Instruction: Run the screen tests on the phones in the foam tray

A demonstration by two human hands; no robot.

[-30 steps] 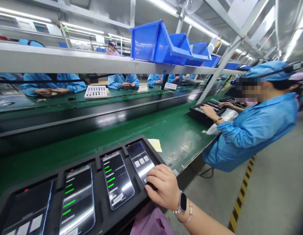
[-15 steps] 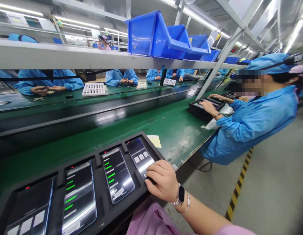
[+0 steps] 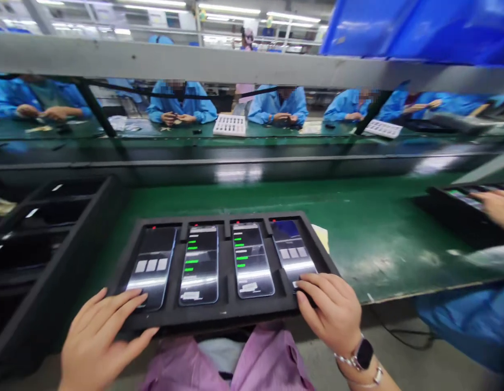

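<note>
A black foam tray [image 3: 225, 316] lies on the green bench right in front of me, holding several smartphones in a row. Their screens are lit: the leftmost smartphone [image 3: 152, 266] and the rightmost smartphone [image 3: 293, 252] show grey squares, and the middle two smartphones [image 3: 199, 266] show green bars. My left hand [image 3: 99, 339] lies with its fingers apart, the tips on the tray's near edge and the lower corner of the leftmost phone. My right hand [image 3: 329, 309] curls over the lower corner of the rightmost phone. A smartwatch [image 3: 364, 354] and a bracelet circle my right wrist.
A black compartment tray [image 3: 60, 239] stands to my left. At right, a co-worker's hand [image 3: 496, 206] rests by another phone tray [image 3: 451, 209]. Across the line, several blue-coated people sit at the bench, and blue bins [image 3: 407, 27] sit on a shelf overhead.
The view has swung left, bringing the tray to the centre and my left hand into sight beside it. My right hand stays at the rightmost phone.
</note>
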